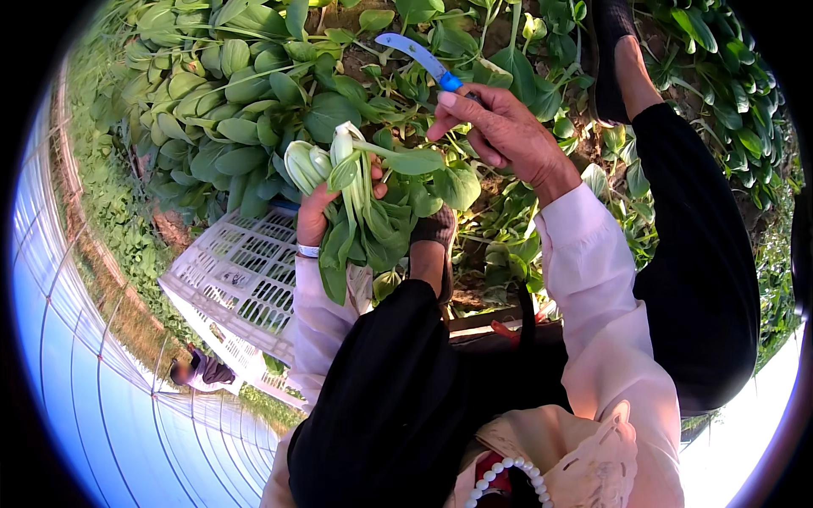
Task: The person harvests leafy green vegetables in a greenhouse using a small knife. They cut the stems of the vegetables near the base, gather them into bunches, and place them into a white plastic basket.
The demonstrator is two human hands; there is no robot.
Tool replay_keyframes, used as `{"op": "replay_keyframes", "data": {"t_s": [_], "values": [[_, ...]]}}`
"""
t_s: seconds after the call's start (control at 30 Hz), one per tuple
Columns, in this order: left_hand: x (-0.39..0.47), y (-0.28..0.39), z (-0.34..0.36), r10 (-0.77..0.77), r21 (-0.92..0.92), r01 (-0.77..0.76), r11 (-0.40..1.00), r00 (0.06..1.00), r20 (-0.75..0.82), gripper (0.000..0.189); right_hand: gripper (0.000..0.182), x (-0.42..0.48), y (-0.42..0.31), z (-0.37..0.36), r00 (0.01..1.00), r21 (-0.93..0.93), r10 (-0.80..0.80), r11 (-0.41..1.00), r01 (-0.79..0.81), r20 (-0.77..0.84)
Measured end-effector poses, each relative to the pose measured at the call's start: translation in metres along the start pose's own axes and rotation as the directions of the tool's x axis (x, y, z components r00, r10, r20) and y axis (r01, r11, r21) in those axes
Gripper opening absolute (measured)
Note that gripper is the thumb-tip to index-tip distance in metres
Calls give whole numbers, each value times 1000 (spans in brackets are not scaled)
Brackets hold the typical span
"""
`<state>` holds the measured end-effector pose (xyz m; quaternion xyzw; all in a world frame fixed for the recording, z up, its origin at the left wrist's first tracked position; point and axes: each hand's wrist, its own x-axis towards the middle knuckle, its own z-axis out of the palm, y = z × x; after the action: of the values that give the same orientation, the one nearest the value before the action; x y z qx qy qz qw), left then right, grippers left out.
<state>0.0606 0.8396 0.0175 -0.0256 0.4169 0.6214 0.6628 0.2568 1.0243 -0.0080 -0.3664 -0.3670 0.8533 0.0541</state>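
Observation:
In my left hand [311, 216] is a bunch of bok choy [362, 209], its pale stem bases upward and its green leaves hanging down. My right hand [508, 130] is closed around the handle of a curved harvesting knife [416, 54] with a blue collar. The blade points up and to the left, apart from the bunch, and bears small dark specks. Most of the knife's handle is hidden by my fingers. Behind the bunch, leafy bok choy plants [254, 114] stand thick on the left.
A white slatted plastic crate [244, 273] stands left of my left forearm. My shoes [435, 228] rest among low leaves and soil. Another person [203, 371] is farther off at lower left, near the greenhouse film wall [95, 394]. More leafy plants [730, 101] grow at right.

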Motion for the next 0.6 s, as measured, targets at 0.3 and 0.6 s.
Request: {"op": "replay_keyframes", "data": {"t_s": [0.3,0.6], "values": [[-26,6,6,256,-51,-262,964,961,-108,79,40,5,53,-37,966,-491,58,868,77,253],[-13,-25,19,23,-207,-27,978,999,-22,61,41,-1,44,-12,999,-168,-20,985,27,39]]}}
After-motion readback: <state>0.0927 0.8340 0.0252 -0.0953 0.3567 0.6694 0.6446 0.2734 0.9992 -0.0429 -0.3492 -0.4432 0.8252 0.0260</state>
